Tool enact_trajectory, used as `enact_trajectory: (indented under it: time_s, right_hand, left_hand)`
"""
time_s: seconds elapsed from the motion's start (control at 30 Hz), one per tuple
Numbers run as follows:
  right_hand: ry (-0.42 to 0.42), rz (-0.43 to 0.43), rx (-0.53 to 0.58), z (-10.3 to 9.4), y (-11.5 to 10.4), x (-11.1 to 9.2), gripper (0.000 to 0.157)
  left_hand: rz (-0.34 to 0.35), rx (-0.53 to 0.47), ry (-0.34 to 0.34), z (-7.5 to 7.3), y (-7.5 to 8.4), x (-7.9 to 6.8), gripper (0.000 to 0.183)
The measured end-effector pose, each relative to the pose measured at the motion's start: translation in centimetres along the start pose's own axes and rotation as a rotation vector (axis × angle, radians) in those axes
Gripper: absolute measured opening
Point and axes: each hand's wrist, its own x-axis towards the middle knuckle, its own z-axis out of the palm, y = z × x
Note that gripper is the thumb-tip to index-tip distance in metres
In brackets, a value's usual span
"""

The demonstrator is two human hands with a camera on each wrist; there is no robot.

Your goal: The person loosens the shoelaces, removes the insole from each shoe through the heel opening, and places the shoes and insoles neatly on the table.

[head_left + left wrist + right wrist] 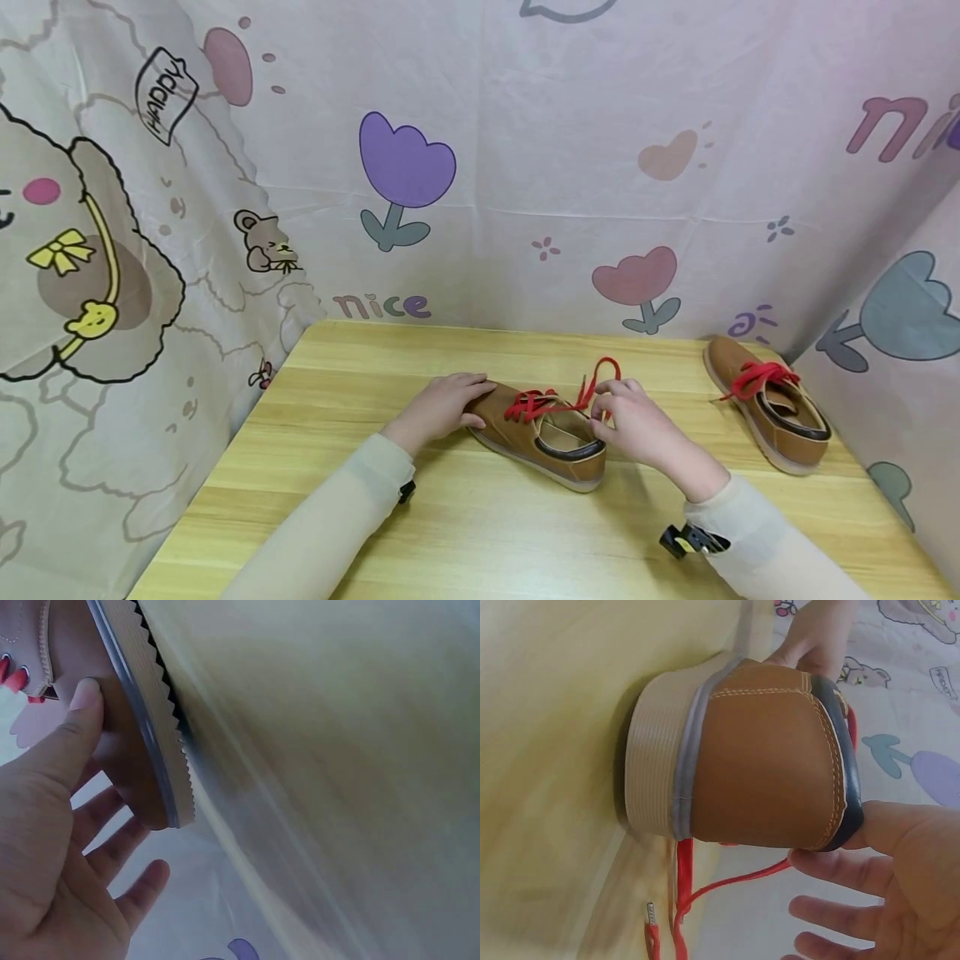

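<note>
A brown leather shoe (517, 435) with red laces (529, 406) stands sole down on the table, toe to the left. My left hand (441, 404) holds its toe, the thumb (84, 720) on one side and the fingers partly hidden behind. At the heel, my right hand (637, 421) pinches the dark padded collar (847, 787) between thumb and index finger, its other fingers spread apart. Loose lace ends trail beyond the shoe near the right hand, and a metal-tipped end (651, 913) shows in the right wrist view.
A second brown shoe (801, 448), its red lace tied in a bow (765, 379), stands near the table's right edge. The light wooden table (465, 542) is bordered at the back and sides by a printed cloth (510, 167).
</note>
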Motion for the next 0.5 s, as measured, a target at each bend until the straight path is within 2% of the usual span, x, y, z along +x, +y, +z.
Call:
enact_trajectory:
  time_s: [0.13,0.23,0.37,0.5]
  right_hand:
    - [0.006,0.003,-0.004,-0.1,0.2,0.4,0.018]
    - [0.023,-0.029,0.016,-0.1,0.4,1.0,0.017]
    - [0.024,-0.100,0.045,0.0,0.7,2.0,0.014]
    - [-0.008,-0.141,0.067,0.3,0.9,2.6,0.013]
  left_hand:
    - [-0.034,-0.059,-0.022,-0.6,0.4,-0.6,0.068]
    - [-0.074,-0.089,-0.029,-1.0,0.7,-1.3,0.066]
    - [-0.135,-0.072,-0.019,-1.3,1.3,-2.4,0.064]
    - [-0.209,-0.033,-0.006,-1.3,2.2,-3.3,0.064]
